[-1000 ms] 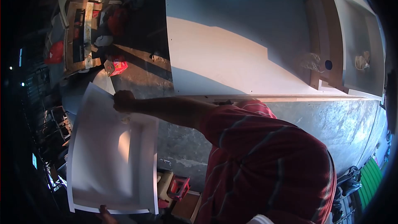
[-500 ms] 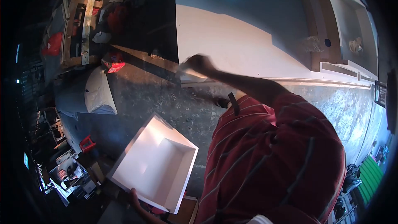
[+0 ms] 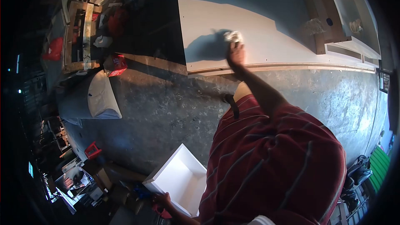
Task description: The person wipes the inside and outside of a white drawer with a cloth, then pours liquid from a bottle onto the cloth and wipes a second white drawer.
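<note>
Since the earlier frame, the white box (image 3: 177, 177) had dropped nearer the striped shirt (image 3: 275, 166), while the right hand (image 3: 236, 54) had travelled from the corner of the white board (image 3: 275, 48) further along it. Farthest left, a red stool (image 3: 92, 150) stood on the floor (image 3: 158, 129), with a red carton (image 3: 116, 64) well apart from it. Next came the left hand (image 3: 163, 200), its grip holding the tilted box by the lower edge; the shirt hid part of the box. Further right, the other grip held a pale wad (image 3: 233, 36) at the board; blur hid whether wad and board touched. An open cabinet (image 3: 350, 0) stood at the board's right end. Wiping the board seemed the step in hand; the next move appeared to call for even pressure and a steady left hold.
</note>
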Demonstrator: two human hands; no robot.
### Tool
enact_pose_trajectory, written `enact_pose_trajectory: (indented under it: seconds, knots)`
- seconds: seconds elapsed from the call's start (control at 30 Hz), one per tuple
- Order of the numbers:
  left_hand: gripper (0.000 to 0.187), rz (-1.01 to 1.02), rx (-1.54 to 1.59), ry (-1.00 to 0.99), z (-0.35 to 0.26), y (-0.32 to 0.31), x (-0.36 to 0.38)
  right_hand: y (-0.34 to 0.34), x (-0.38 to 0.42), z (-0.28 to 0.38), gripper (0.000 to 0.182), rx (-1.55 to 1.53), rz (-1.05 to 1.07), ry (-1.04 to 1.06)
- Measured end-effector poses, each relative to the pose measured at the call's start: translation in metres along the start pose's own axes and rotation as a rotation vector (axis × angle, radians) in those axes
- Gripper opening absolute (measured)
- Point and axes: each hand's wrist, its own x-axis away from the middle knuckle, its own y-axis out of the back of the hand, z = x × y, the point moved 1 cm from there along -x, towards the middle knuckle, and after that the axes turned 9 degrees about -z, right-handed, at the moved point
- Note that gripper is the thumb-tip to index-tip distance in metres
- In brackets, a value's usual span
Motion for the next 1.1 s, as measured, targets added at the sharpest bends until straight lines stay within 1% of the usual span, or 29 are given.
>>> enact_pose_trajectory:
  seconds: [0.03,0.07,0.1,0.13,0.17,0.2,0.23,0.27,0.33,0.4,0.43,0.47,0.5,0.53,0.57,0.6,0.63,0.67,0.7,0.77,0.83,0.87,0.9,0.93,0.97,1.0,1.03,1.07,1.1]
  knots:
    - [0.091,-0.044,-0.011,-0.008,0.006,-0.001,0.001,-0.048,0.022,0.035,0.042,0.130,-0.019,0.313]
    - [0.086,-0.081,0.060,-0.041,0.015,-0.006,-0.003,-0.050,0.032,0.094,0.041,-0.347,0.216,-0.046]
    - [0.086,-0.083,0.060,-0.038,0.020,-0.009,-0.008,-0.086,0.046,0.139,0.039,-0.366,0.359,-0.013]
    - [0.080,-0.067,0.092,-0.045,0.025,-0.012,-0.013,-0.087,0.061,0.185,0.038,-0.403,0.600,-0.072]
    - [0.074,-0.055,0.127,-0.053,0.023,-0.009,-0.017,-0.073,0.068,0.212,0.033,-0.202,0.597,0.522]
    - [0.074,-0.061,0.131,-0.052,0.019,-0.008,-0.019,-0.088,0.074,0.246,0.028,-0.397,0.501,0.415]
    - [0.073,-0.052,0.116,-0.005,0.006,0.008,-0.011,-0.106,0.084,0.268,0.024,-0.586,0.409,0.302]
    - [0.073,-0.036,0.102,0.040,0.001,0.015,-0.006,-0.082,0.083,0.272,0.024,-0.582,0.412,0.304]
    - [0.074,-0.005,0.182,0.044,0.009,-0.015,-0.019,-0.025,0.069,0.280,0.018,-0.729,0.179,0.496]
    - [0.074,0.021,0.266,0.042,0.008,-0.045,-0.033,-0.002,0.036,0.247,0.021,-0.655,0.259,0.599]
    - [0.076,0.007,0.204,0.076,0.006,-0.059,-0.039,0.013,0.025,0.220,0.022,-0.919,0.053,0.520]
    - [0.077,-0.008,0.142,0.110,0.002,-0.067,-0.044,0.038,0.009,0.190,0.028,-0.789,0.111,0.313]
    - [0.077,-0.007,0.151,0.105,-0.007,-0.066,-0.040,0.032,-0.011,0.155,0.035,-0.905,-0.104,0.317]
    - [0.076,-0.146,0.329,0.014,-0.028,-0.045,-0.023,0.046,-0.028,0.118,0.038,-0.882,-0.270,0.302]
    - [0.075,-0.286,0.505,-0.077,-0.043,-0.033,-0.015,0.063,-0.045,0.076,0.034,-0.796,-0.262,0.226]
    - [0.075,-0.285,0.511,-0.082,-0.049,-0.037,-0.017,0.072,-0.061,0.035,0.029,-0.799,-0.389,0.132]
    - [0.076,-0.199,0.573,-0.052,-0.053,-0.044,-0.020,0.078,-0.081,-0.010,0.026,-0.759,-0.524,0.071]
    - [0.078,-0.113,0.631,-0.022,-0.059,-0.047,-0.023,0.100,-0.092,-0.044,0.026,-0.600,-0.653,-0.007]
    - [0.078,-0.113,0.628,-0.028,-0.063,-0.047,-0.022,0.119,-0.101,-0.074,0.028,-0.405,-0.791,-0.030]
    - [0.077,-0.108,0.582,-0.003,-0.075,-0.042,-0.020,0.129,-0.124,-0.144,0.032,-0.092,-0.899,-0.039]
    - [0.076,-0.139,0.552,-0.040,-0.076,-0.047,-0.025,0.131,-0.131,-0.176,0.037,0.143,-0.796,-0.141]
    - [0.080,-0.101,0.570,-0.040,-0.079,-0.043,-0.021,0.113,-0.130,-0.193,0.040,0.294,-0.577,-0.290]
    - [0.086,-0.062,0.586,-0.041,-0.081,-0.037,-0.020,0.091,-0.129,-0.196,0.040,0.292,-0.570,-0.301]
    - [0.096,0.023,0.513,-0.052,-0.079,-0.033,-0.023,0.068,-0.130,-0.193,0.040,0.386,-0.524,-0.280]
    - [0.096,0.020,0.503,-0.060,-0.080,-0.029,-0.021,0.052,-0.133,-0.183,0.039,0.480,-0.475,-0.258]
    - [0.097,-0.036,0.425,-0.067,-0.081,-0.027,-0.016,0.041,-0.124,-0.137,0.033,0.400,-0.605,-0.113]
    - [0.097,-0.091,0.352,-0.072,-0.082,-0.024,-0.015,0.007,-0.117,-0.111,0.030,0.352,-0.393,-0.023]
    - [0.096,0.052,0.358,0.025,-0.071,-0.042,-0.028,-0.037,-0.110,-0.070,0.031,0.152,-0.518,0.064]
    - [0.096,0.052,0.350,0.029,-0.073,-0.044,-0.031,-0.034,-0.091,-0.003,0.032,0.118,-0.296,0.171]
